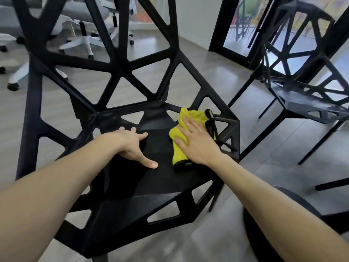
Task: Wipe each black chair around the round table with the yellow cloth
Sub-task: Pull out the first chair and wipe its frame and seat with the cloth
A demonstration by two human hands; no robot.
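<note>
Now both flat hands, left (132, 146) and right (196, 143), press one black chair (151, 178), right atop one yellow cloth (178, 148).

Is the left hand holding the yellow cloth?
No, the left hand rests bare and flat on the black chair seat, while the right hand presses the yellow cloth.

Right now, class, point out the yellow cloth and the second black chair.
yellow cloth (178, 153), head view, its near folded end.
second black chair (302, 103), head view, its seat.
</note>
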